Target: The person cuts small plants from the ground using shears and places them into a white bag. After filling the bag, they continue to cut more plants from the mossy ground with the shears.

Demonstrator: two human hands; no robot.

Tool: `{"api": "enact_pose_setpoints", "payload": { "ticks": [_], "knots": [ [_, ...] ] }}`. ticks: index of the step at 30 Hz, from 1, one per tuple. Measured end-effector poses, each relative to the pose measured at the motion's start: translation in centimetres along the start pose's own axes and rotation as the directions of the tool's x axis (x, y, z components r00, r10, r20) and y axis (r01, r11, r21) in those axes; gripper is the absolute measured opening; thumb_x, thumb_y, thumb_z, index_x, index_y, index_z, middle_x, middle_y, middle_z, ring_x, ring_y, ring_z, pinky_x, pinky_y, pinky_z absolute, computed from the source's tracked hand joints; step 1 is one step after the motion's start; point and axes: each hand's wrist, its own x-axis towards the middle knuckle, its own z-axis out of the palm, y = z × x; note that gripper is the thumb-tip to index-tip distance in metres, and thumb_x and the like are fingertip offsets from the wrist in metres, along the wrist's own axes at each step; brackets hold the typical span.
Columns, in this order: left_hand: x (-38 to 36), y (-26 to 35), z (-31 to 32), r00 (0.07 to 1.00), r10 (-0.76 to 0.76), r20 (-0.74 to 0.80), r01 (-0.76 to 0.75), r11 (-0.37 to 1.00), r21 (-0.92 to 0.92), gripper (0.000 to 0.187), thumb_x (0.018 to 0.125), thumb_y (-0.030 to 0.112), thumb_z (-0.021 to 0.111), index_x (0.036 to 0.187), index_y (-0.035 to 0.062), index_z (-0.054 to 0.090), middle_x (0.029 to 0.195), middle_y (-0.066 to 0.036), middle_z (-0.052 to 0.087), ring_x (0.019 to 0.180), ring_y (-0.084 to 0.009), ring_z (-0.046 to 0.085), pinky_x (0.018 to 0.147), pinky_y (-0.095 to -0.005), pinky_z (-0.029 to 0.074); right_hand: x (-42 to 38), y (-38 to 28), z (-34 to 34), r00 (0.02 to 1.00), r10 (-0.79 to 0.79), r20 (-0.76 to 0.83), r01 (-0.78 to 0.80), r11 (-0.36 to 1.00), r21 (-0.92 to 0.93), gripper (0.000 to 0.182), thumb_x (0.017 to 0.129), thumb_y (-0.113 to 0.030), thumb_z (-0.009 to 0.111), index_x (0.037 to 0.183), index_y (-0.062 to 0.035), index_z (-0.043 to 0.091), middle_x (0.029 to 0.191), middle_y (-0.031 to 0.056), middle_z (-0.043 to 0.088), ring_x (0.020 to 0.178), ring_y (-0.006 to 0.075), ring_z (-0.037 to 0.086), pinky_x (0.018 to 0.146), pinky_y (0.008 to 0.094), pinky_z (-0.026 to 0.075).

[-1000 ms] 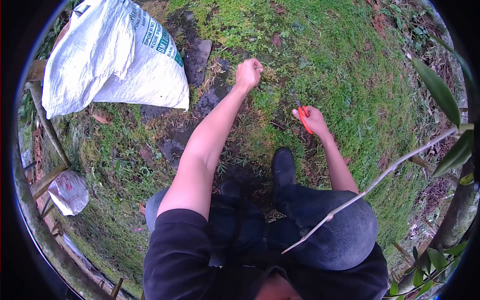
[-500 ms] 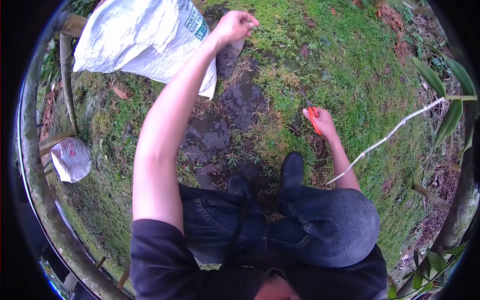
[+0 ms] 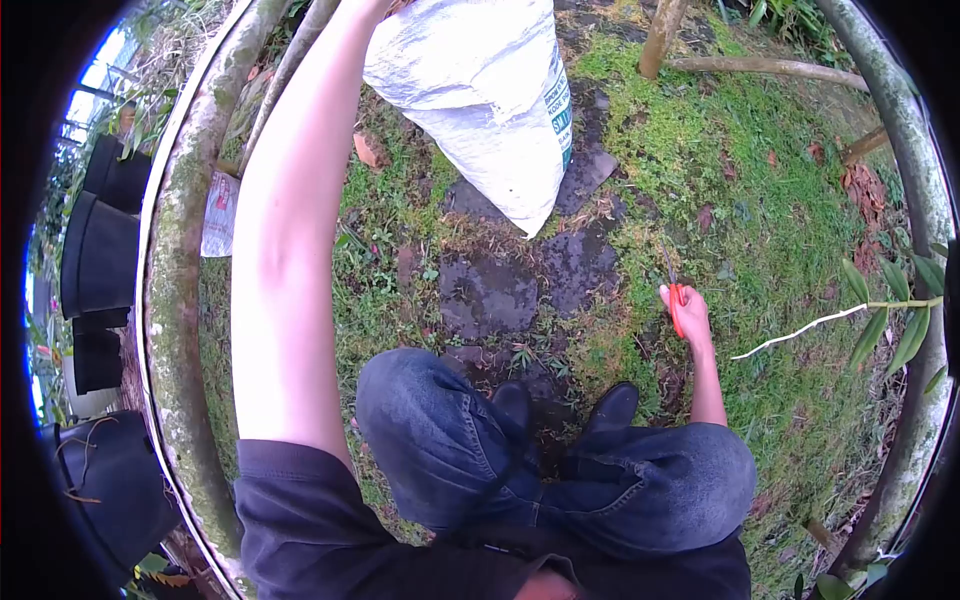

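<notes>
My right hand (image 3: pixel 692 314) is closed around the orange-red handles of a pair of scissors (image 3: pixel 677 305). Their thin blades point away from me, low over the mossy ground. My left forearm (image 3: pixel 290 180) stretches up past the left side of a white woven sack (image 3: pixel 480 90), and the hand itself is cut off by the top edge of the view. Green and dark print shows on the sack's right side. Its pointed lower corner rests on dark stone slabs (image 3: pixel 490 295).
A leafy stem (image 3: pixel 905 305) with a pale, bare end juts in from the right. Mossy rails (image 3: pixel 175 330) curve along both sides. Black pots (image 3: pixel 105 490) stand beyond the left rail, and a wooden post (image 3: pixel 660 40) rises at the top.
My view has swung left, bringing the black pots in. My left hand has moved from above the slabs to beyond the top edge, by the sack. The scissors stay in my right hand.
</notes>
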Motion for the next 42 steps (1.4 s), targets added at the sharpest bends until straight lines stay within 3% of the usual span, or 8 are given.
{"api": "enact_pose_setpoints", "payload": {
  "ticks": [6, 10, 14, 17, 19, 22, 30, 42],
  "knots": [
    [-1.7, 0.4, 0.4, 0.985, -0.103, -0.137, 0.108, 0.994, 0.032, 0.059, 0.102, 0.033, 0.057, 0.15, 0.0018, 0.043, 0.134, -0.027, 0.062, 0.123, -0.0407, 0.061, 0.105, -0.0433, 0.047, -1.1, -3.6, -1.1, 0.999, -0.036, -0.003, 0.036, 0.999, 0.025, 0.053, 0.087, -0.054, 0.078, 0.073, -0.0085, 0.054, 0.067, -0.0036, 0.048, 0.063, 0.0096, 0.042, 0.058, 0.0308, 0.036],
    [-4.3, 7.9, -0.3, 0.929, 0.172, -0.329, -0.08, 0.958, 0.275, 0.023, 0.092, 0.019, 0.068, 0.104, -0.0006, 0.069, 0.088, -0.02, 0.072, 0.09, -0.0367, 0.069, 0.081, -0.0451, 0.054, -0.9, -1.5, -1.6, 1.0, 0.021, -0.012, -0.021, 0.999, -0.029, 0.057, 0.084, -0.058, 0.078, 0.073, -0.008, 0.054, 0.068, -0.001, 0.05, 0.065, 0.0122, 0.046, 0.06, 0.0322, 0.039],
    [-7.6, 14.3, 7.2, 0.634, 0.608, -0.477, -0.429, 0.79, 0.438, 0.017, 0.08, 0.016, 0.078, 0.083, 0.0057, 0.064, 0.088, -0.012, 0.06, 0.097, -0.0346, 0.058, 0.082, -0.0435, 0.049, -0.4, 1.3, -1.2, 0.997, 0.065, -0.045, -0.062, 0.996, 0.058, 0.062, 0.08, -0.064, 0.079, 0.072, -0.0063, 0.057, 0.066, 0.0033, 0.054, 0.064, 0.0151, 0.052, 0.061, 0.0342, 0.044],
    [-12.0, 18.9, 16.0, 0.868, 0.491, 0.076, -0.479, 0.868, -0.132, 0.018, 0.087, 0.019, 0.074, 0.082, 0.0028, 0.066, 0.082, -0.016, 0.064, 0.08, -0.0374, 0.065, 0.075, -0.0476, 0.052, 0.2, 1.7, -0.8, 0.994, 0.088, -0.067, -0.072, 0.974, 0.213, 0.051, 0.082, -0.052, 0.083, 0.076, -0.0067, 0.061, 0.066, -0.0018, 0.055, 0.061, 0.0094, 0.049, 0.057, 0.0289, 0.041],
    [-15.7, 20.2, 24.6, 0.69, 0.446, 0.569, -0.41, 0.89, -0.2, 0.02, 0.101, 0.025, 0.065, 0.11, 0.0089, 0.073, 0.094, -0.007, 0.074, 0.083, -0.019, 0.07, 0.08, -0.0372, 0.057, 0.9, 2.3, -0.6, 0.99, 0.128, -0.065, -0.102, 0.945, 0.311, 0.045, 0.083, -0.046, 0.084, 0.078, -0.0067, 0.062, 0.067, -0.0032, 0.056, 0.061, 0.0078, 0.049, 0.057, 0.0271, 0.04],
    [-22.8, 22.0, 33.0, 0.416, 0.368, 0.832, -0.298, 0.919, -0.257, 0.023, 0.089, 0.031, 0.077, 0.103, 0.0125, 0.073, 0.103, -0.009, 0.076, 0.101, -0.0251, 0.073, 0.091, -0.0414, 0.058, 1.1, 2.5, -0.1, 0.982, 0.133, -0.133, -0.08, 0.935, 0.346, 0.039, 0.086, -0.036, 0.084, 0.078, -0.0125, 0.054, 0.065, -0.0094, 0.049, 0.056, 0.0035, 0.039, 0.053, 0.0242, 0.03],
    [-37.7, 24.3, 42.8, 0.771, 0.094, 0.63, -0.004, 0.99, -0.143, 0.037, 0.081, 0.025, 0.082, 0.11, 0.0071, 0.068, 0.116, -0.013, 0.069, 0.112, -0.0292, 0.066, 0.095, -0.042, 0.054, -0.6, 3.1, -0.9, 0.98, 0.153, -0.124, -0.109, 0.946, 0.307, 0.034, 0.084, -0.03, 0.085, 0.084, -0.0061, 0.06, 0.07, -0.0048, 0.055, 0.062, 0.0065, 0.046, 0.058, 0.0259, 0.039],
    [-39.3, 24.2, 45.5, 0.893, -0.014, 0.45, 0.112, 0.975, -0.191, 0.006, 0.082, 0.008, 0.071, 0.087, 0.006, 0.07, 0.1, -0.013, 0.07, 0.102, -0.0304, 0.067, 0.088, -0.0438, 0.055, 0.2, 1.8, 0.0, 0.985, 0.154, -0.072, -0.13, 0.956, 0.262, 0.032, 0.085, -0.028, 0.084, 0.084, -0.0063, 0.06, 0.07, -0.0046, 0.055, 0.062, 0.0066, 0.046, 0.058, 0.0258, 0.039]
  ]
}}
